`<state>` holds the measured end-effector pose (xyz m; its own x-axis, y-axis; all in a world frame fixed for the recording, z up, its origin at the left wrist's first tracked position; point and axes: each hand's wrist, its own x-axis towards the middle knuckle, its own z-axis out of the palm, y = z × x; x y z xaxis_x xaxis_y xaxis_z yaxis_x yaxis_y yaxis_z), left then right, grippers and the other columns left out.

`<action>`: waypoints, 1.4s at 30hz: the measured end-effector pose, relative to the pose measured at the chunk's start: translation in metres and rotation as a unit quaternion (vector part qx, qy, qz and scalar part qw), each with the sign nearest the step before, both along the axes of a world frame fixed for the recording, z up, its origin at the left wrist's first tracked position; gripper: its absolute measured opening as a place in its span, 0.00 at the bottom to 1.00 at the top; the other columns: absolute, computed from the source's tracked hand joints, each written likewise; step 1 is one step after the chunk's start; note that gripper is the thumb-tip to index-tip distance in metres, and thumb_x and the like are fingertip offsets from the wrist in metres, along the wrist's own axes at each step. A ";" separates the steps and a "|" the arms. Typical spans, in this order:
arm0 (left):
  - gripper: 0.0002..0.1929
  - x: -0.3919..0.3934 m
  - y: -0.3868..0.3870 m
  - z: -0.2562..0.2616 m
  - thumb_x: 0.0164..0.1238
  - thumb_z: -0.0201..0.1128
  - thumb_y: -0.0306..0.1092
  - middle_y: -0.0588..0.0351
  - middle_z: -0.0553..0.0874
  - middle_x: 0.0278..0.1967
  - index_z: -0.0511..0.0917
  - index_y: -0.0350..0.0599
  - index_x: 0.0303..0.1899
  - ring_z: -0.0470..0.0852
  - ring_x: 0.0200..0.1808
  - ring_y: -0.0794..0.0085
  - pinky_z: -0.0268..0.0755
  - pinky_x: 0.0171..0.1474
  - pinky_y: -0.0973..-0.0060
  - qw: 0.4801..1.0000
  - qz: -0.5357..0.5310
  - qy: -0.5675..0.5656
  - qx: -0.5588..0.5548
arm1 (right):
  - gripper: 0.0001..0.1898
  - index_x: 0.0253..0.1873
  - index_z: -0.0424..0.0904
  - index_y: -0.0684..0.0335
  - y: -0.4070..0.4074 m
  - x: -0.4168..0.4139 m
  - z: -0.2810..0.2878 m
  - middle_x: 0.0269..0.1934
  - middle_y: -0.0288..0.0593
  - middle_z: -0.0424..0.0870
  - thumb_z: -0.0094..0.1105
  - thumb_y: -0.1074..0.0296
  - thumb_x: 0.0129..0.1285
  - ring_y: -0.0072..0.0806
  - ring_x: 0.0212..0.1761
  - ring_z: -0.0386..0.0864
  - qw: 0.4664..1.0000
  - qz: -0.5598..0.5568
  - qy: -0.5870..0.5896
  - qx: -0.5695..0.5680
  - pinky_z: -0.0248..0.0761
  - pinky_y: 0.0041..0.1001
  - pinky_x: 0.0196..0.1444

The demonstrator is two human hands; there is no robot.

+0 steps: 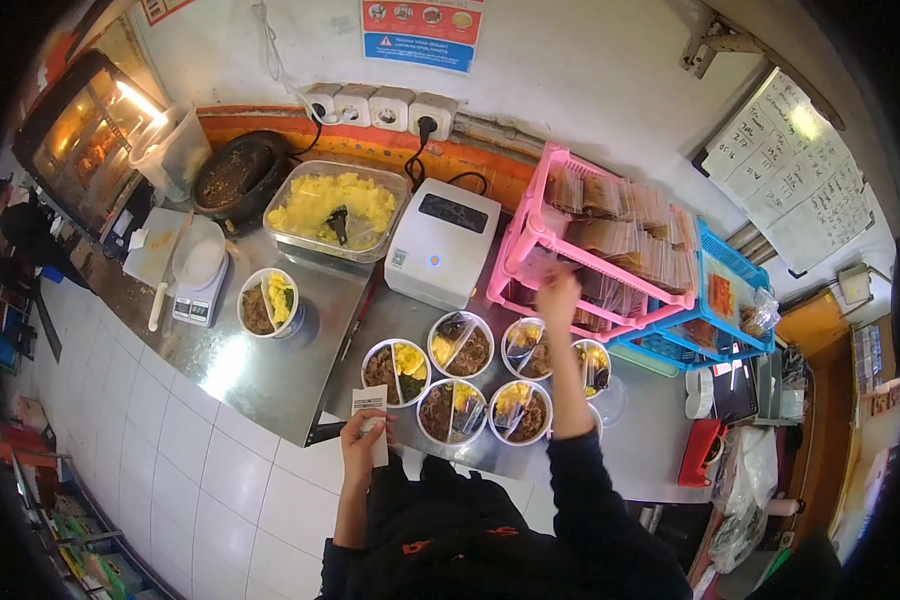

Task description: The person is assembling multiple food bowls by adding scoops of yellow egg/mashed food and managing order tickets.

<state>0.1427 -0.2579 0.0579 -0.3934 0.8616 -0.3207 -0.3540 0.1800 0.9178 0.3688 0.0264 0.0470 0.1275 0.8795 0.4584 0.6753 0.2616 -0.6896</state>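
My left hand [362,442] grips a white paper slip [371,397] with printing on it, beside the steel counter's front edge. My right hand [559,294] reaches over the bowls to the lower tier of a pink plastic rack [536,229]. Its fingertips are blurred against the rack, and whether they hold anything is unclear. Rows of flat clear packets [615,238] fill the rack's upper tier. Several round white bowls stand below my right arm. One bowl [395,373] holds shredded brown food, yellow egg-like food and greens; another bowl [452,411] has a clear packet laid over one half.
A white label printer [441,244] stands behind the bowls. To the left are a tub of yellow food [334,206], a filled bowl [268,302], a kitchen scale [197,296], a knife [161,300] and a stone mortar [236,176]. A blue rack [735,300] adjoins the pink one.
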 end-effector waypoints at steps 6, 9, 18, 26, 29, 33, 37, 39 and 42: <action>0.05 0.015 0.016 0.000 0.55 0.52 0.24 0.54 0.80 0.31 0.73 0.39 0.34 0.75 0.27 0.78 0.69 0.32 0.82 0.999 -0.039 0.001 0.012 | 0.22 0.53 0.67 0.58 0.099 0.047 -0.056 0.48 0.55 0.70 0.51 0.59 0.52 0.46 0.53 0.66 0.992 -0.001 -0.122 0.030 0.58 0.38 0.54; 0.05 0.014 0.016 0.004 0.55 0.51 0.25 0.53 0.79 0.32 0.73 0.39 0.34 0.75 0.28 0.77 0.69 0.33 0.82 0.999 -0.038 0.004 0.022 | 0.30 0.60 0.57 0.57 0.110 0.033 -0.075 0.55 0.51 0.65 0.52 0.55 0.53 0.41 0.59 0.60 0.994 -0.055 -0.091 0.000 0.49 0.36 0.61; 0.05 0.012 0.013 0.000 0.56 0.52 0.25 0.54 0.80 0.32 0.74 0.39 0.34 0.75 0.28 0.78 0.68 0.33 0.81 0.999 -0.028 -0.009 0.039 | 0.15 0.43 0.72 0.67 0.106 0.059 -0.071 0.37 0.48 0.76 0.55 0.68 0.51 0.35 0.37 0.76 0.985 -0.099 0.131 0.059 0.72 0.33 0.39; 0.06 -0.027 0.001 0.004 0.58 0.50 0.28 0.54 0.80 0.31 0.75 0.39 0.32 0.75 0.27 0.78 0.69 0.31 0.82 0.997 0.065 0.012 0.032 | 0.13 0.43 0.72 0.71 -0.102 -0.020 0.016 0.30 0.41 0.77 0.47 0.85 0.50 0.25 0.29 0.75 0.796 0.165 0.526 -0.252 0.72 0.24 0.33; 0.06 -0.041 0.001 -0.004 0.59 0.50 0.29 0.54 0.80 0.31 0.74 0.39 0.32 0.75 0.27 0.78 0.70 0.30 0.82 0.996 0.072 -0.002 0.045 | 0.10 0.38 0.72 0.71 -0.124 -0.044 -0.008 0.31 0.44 0.78 0.48 0.85 0.49 0.25 0.27 0.75 0.773 0.186 0.504 -0.337 0.73 0.24 0.31; 0.06 -0.058 -0.005 -0.003 0.59 0.50 0.30 0.53 0.80 0.31 0.74 0.38 0.32 0.75 0.27 0.78 0.70 0.30 0.81 0.995 0.095 -0.019 0.036 | 0.09 0.35 0.74 0.70 -0.140 -0.091 -0.016 0.28 0.42 0.78 0.52 0.84 0.46 0.25 0.28 0.76 0.774 0.175 0.483 -0.370 0.71 0.22 0.28; 0.06 -0.074 -0.007 -0.001 0.59 0.50 0.29 0.53 0.80 0.31 0.74 0.39 0.32 0.75 0.28 0.78 0.71 0.31 0.80 0.997 0.068 -0.011 0.026 | 0.04 0.29 0.75 0.68 -0.146 -0.122 -0.032 0.23 0.42 0.78 0.54 0.80 0.45 0.22 0.22 0.75 0.967 0.174 0.090 -0.163 0.67 0.23 0.25; 0.06 -0.086 -0.010 -0.002 0.59 0.50 0.29 0.53 0.80 0.31 0.74 0.38 0.33 0.75 0.27 0.78 0.71 0.31 0.81 0.998 0.064 -0.015 0.013 | 0.03 0.28 0.75 0.67 -0.154 -0.137 -0.039 0.20 0.44 0.77 0.56 0.78 0.44 0.23 0.20 0.74 0.982 0.170 -0.008 -0.086 0.66 0.23 0.23; 0.06 -0.108 -0.010 -0.002 0.59 0.50 0.29 0.53 0.80 0.32 0.74 0.38 0.33 0.75 0.28 0.78 0.72 0.31 0.81 0.999 0.032 -0.008 0.019 | 0.07 0.28 0.75 0.67 -0.160 -0.146 -0.053 0.19 0.44 0.76 0.62 0.75 0.41 0.23 0.18 0.73 0.961 0.161 -0.017 -0.223 0.66 0.24 0.22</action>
<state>0.0349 -0.2680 0.0555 -0.4433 0.8461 -0.2959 -0.3789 0.1223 0.9173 0.2230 -0.1340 -0.0064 -0.1923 0.9810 0.0265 0.6334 0.1447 -0.7602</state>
